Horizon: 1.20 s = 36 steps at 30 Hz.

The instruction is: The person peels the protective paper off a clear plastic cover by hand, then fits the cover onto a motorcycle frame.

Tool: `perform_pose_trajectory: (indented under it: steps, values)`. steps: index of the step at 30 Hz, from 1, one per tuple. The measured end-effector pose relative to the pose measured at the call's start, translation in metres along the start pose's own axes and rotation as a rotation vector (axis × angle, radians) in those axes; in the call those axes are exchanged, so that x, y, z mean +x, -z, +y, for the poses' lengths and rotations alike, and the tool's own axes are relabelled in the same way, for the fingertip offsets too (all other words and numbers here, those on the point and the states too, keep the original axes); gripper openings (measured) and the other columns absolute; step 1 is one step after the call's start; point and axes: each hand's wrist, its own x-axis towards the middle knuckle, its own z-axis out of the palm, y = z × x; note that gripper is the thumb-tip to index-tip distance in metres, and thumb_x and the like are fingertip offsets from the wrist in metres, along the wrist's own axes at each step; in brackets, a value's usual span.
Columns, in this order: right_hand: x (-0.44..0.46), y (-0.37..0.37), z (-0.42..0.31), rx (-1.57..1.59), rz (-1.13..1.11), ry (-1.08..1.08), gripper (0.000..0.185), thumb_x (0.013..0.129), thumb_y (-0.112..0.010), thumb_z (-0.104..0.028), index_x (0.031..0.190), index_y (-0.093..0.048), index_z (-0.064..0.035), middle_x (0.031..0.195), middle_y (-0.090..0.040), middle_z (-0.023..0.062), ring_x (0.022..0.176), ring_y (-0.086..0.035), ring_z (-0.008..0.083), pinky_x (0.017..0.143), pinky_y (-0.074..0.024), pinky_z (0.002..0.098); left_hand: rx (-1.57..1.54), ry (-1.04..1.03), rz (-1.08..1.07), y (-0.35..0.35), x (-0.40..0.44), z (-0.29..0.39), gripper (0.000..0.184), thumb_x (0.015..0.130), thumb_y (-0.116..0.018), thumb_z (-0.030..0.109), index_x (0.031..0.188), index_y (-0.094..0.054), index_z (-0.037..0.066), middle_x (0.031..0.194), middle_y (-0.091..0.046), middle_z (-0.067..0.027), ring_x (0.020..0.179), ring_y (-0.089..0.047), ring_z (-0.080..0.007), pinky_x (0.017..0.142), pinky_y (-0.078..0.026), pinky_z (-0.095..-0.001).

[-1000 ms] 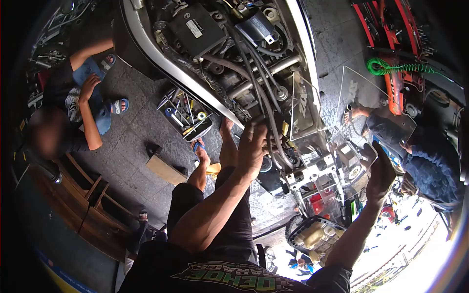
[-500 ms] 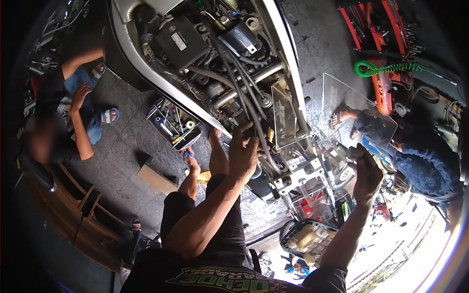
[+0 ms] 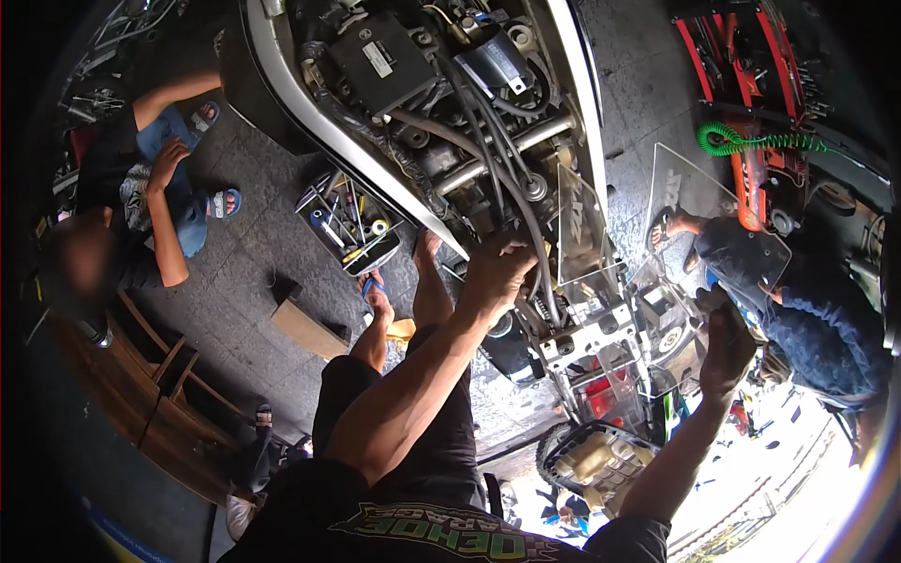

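My left hand (image 3: 502,272) is closed, its fingertips pinched beside a dark hose (image 3: 542,249) in the open motorcycle frame. What they grip, if anything, is hidden. My right hand (image 3: 727,347) is raised on the other side of the metal tail bracket (image 3: 587,340), with its fingers curled at the edge of see-through plastic sheeting. One clear panel (image 3: 584,225) with faint lettering stands over the frame rail, and another clear panel (image 3: 699,211) reaches up to the right. How the panels join cannot be made out.
A tray of hand tools (image 3: 347,225) sits on the floor at left. One person (image 3: 122,197) sits beyond it; another person (image 3: 807,319) crouches at right. A red tool rack (image 3: 741,70) and a green coiled hose (image 3: 770,141) are at upper right. Wooden shelving (image 3: 141,385) stands lower left.
The view has shifted, so most of the scene sits further right. My left hand has moved right and slightly up, closer to the hose. My right hand and the clear panels have moved right too.
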Motion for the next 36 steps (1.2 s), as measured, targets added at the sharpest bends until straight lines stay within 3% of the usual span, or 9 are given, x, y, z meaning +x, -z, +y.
perform_pose_trajectory:
  steps: [3,4,8,19,23,25,30,36]
  values:
    - [-0.002,0.008,-0.002,0.026,-0.021,-0.054,0.04,0.098,-0.055,-0.016,0.129,-0.059,0.0089,0.11,-0.068,0.0157,0.1,-0.064,0.0193,0.084,-0.0572,0.034,-0.25,0.093,-0.086,0.003,0.006,0.001,0.013,0.091,-0.072,0.012,0.095,-0.068,0.0,0.077,-0.066,-0.0057,0.071,-0.062,-0.0129,0.058,-0.05,-0.0252]
    - [-0.002,0.009,-0.002,0.061,0.002,-0.042,0.04,0.098,-0.055,-0.016,0.129,-0.059,0.0089,0.111,-0.068,0.0157,0.1,-0.065,0.019,0.084,-0.0574,0.0339,-0.18,0.055,-0.026,0.0,0.005,0.0,0.016,0.092,-0.071,0.016,0.094,-0.065,0.001,0.081,-0.066,-0.0061,0.072,-0.065,-0.0135,0.059,-0.055,-0.0269]
    - [-0.004,0.013,0.009,0.1,0.009,0.075,0.04,0.097,-0.053,-0.013,0.13,-0.058,0.0085,0.114,-0.068,0.0152,0.101,-0.066,0.0194,0.083,-0.0575,0.0335,-0.234,0.02,-0.03,0.001,0.002,0.004,0.022,0.093,-0.07,0.021,0.101,-0.064,0.001,0.087,-0.067,-0.0069,0.073,-0.066,-0.0142,0.067,-0.06,-0.0314]
    - [-0.008,0.007,0.005,0.096,0.021,0.063,0.037,0.099,-0.053,-0.013,0.126,-0.059,0.0101,0.108,-0.068,0.0146,0.098,-0.066,0.019,0.08,-0.0572,0.0331,-0.39,0.191,0.148,-0.031,0.009,0.0,0.025,0.091,-0.072,0.027,0.1,-0.068,0.004,0.086,-0.07,-0.0063,0.069,-0.069,-0.0159,0.068,-0.06,-0.0355]
    - [-0.008,0.009,-0.009,0.001,0.011,-0.069,0.038,0.099,-0.052,-0.014,0.126,-0.059,0.0114,0.109,-0.068,0.0153,0.099,-0.066,0.0188,0.082,-0.0573,0.0319,-0.399,0.162,0.083,-0.029,0.009,0.003,0.024,0.093,-0.07,0.026,0.1,-0.068,0.004,0.087,-0.07,-0.0073,0.068,-0.069,-0.0172,0.067,-0.06,-0.0352]
    - [-0.006,0.009,-0.007,0.041,0.028,0.009,0.038,0.098,-0.052,-0.014,0.125,-0.059,0.0111,0.11,-0.068,0.0157,0.101,-0.066,0.0194,0.083,-0.0575,0.0322,-0.329,0.153,0.048,-0.024,0.011,0.001,0.024,0.094,-0.068,0.026,0.101,-0.068,0.003,0.088,-0.07,-0.0077,0.069,-0.07,-0.018,0.065,-0.06,-0.034]
    - [-0.005,0.01,-0.006,0.108,0.006,0.012,0.039,0.098,-0.052,-0.014,0.127,-0.058,0.0108,0.113,-0.068,0.0165,0.103,-0.066,0.0202,0.084,-0.0576,0.0336,-0.419,0.221,0.018,-0.022,0.016,0.004,0.021,0.094,-0.068,0.024,0.1,-0.069,0.004,0.086,-0.071,-0.0078,0.068,-0.069,-0.0172,0.062,-0.059,-0.0319]
    - [-0.006,0.012,0.001,0.056,-0.022,0.0,0.04,0.098,-0.053,-0.012,0.131,-0.056,0.0106,0.115,-0.068,0.0164,0.103,-0.066,0.0203,0.084,-0.0572,0.0333,-0.291,0.175,0.018,-0.029,0.011,0.012,0.023,0.095,-0.061,0.027,0.094,-0.069,0.005,0.08,-0.07,-0.0049,0.065,-0.065,-0.0127,0.061,-0.054,-0.0293]
